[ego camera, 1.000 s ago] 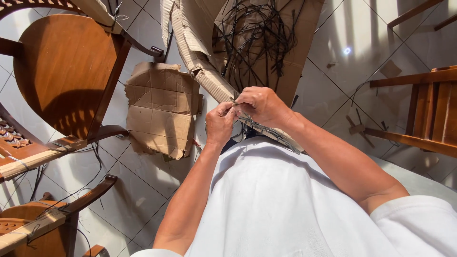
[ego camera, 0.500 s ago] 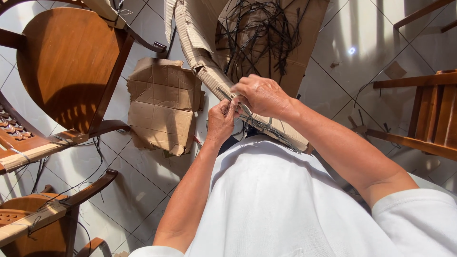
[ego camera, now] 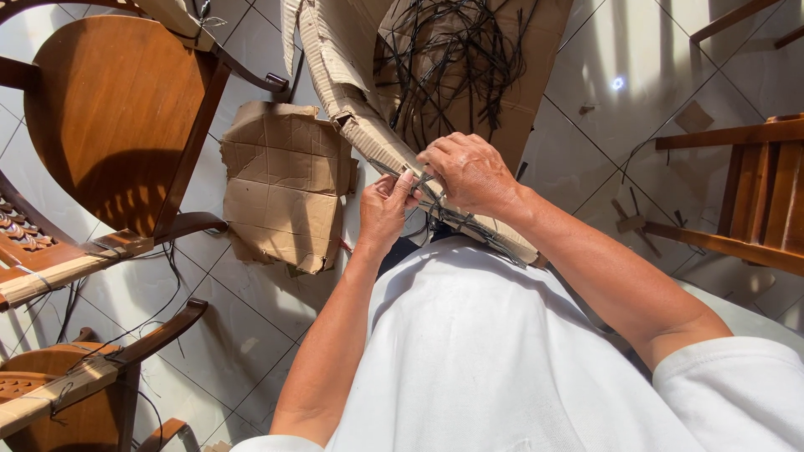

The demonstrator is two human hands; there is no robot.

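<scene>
I see both hands, left (ego camera: 383,209) and right (ego camera: 466,174), pinched on black ties (ego camera: 435,205) (atop a cardboard-wrapped rail (ego camera: 368,134)).

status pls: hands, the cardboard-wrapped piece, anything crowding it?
Left hand and right hand both pinching black ties on cardboard-wrapped piece. Piece slants across lap. Loose cardboard sheet beside it on floor, wooden chair left.
</scene>
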